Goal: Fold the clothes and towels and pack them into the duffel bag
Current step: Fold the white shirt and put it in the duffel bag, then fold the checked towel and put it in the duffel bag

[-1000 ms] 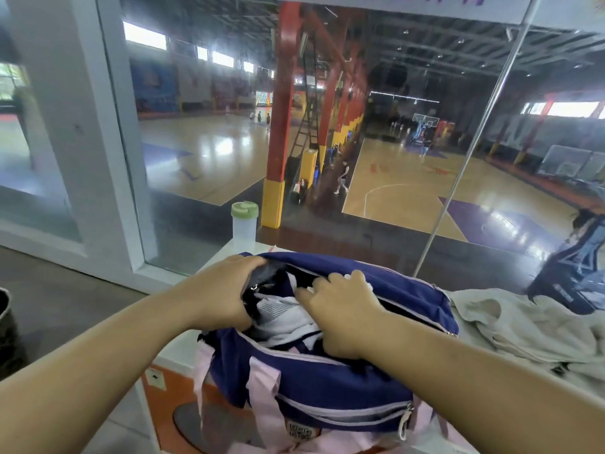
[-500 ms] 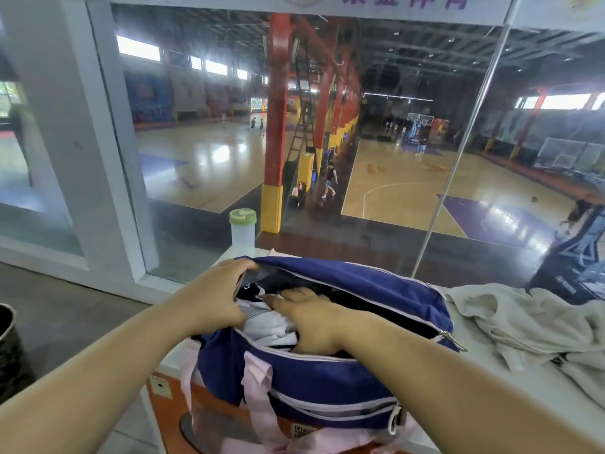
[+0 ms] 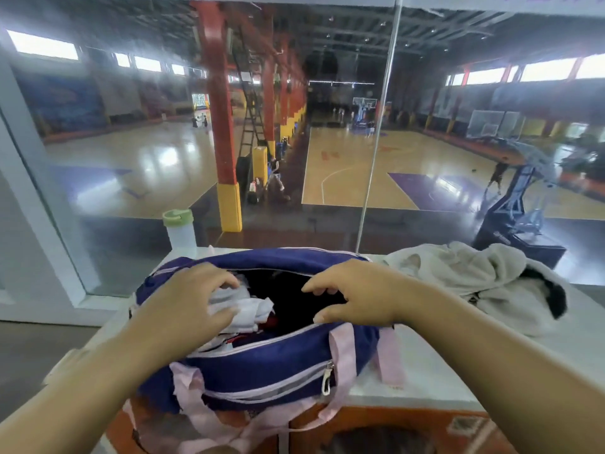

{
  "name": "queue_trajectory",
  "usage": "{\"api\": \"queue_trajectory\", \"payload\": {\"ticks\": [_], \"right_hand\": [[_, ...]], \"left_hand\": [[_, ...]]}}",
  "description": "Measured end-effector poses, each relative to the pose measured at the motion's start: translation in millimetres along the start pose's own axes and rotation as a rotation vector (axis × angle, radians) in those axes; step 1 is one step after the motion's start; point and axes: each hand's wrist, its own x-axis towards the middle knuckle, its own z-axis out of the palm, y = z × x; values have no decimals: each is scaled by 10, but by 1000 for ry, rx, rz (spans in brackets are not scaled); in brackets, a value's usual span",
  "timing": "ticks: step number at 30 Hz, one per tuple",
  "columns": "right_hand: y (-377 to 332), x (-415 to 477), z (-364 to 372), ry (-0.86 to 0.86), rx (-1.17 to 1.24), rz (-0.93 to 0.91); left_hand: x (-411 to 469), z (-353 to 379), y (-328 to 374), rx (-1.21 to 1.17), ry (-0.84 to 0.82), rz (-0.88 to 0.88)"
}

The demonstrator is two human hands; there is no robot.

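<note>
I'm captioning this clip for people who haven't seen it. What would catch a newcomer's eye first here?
First, the open navy duffel bag at the centre of the counter, with the left hand pressing white clothing into it and the right hand at its opening. Next, the crumpled cream garment lying to the bag's right, not yet packed. Behind the glass, a wide basketball court fills the background.

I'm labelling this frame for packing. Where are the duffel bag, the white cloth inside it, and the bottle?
duffel bag (image 3: 262, 365): head view, blue front panel.
white cloth (image 3: 244, 309): head view, bunched middle.
bottle (image 3: 181, 235): head view, clear body below green lid.
</note>
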Motion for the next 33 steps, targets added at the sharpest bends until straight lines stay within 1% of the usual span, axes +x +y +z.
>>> {"api": "queue_trajectory", "payload": {"ticks": [3,5,9,13,18,21,23,25,28,31,33], "right_hand": [[286,-353,29,-8,-28,92],[492,-595,47,-25,-28,160],[926,-1072,86,-92,54,350],[1437,-1446,146,-111,109,537],[2052,-1774,202,-67,108,748],[2414,-1857,220,32,49,865],[2609,-1860,189,116,-8,893],[2803,-1828,171,165,-24,914],[3126,-1755,205,220,-64,902],[3394,-1643,282,268,10,835],[3526,-1549,342,250,87,796]], "left_hand": [[125,179,331,-31,-88,66],[231,325,567,-36,-110,125],[457,645,1060,-35,-157,225],[704,985,1508,-40,-215,291],[1071,1479,1967,-123,-322,321],[1329,1830,2211,-139,-328,318],[1519,2067,2345,-155,-315,303],[1721,2277,2449,-139,-313,277],[2023,2510,2547,-87,-311,181],[2264,2685,2557,-90,-341,61],[2377,2778,2525,-99,-402,7]]}}
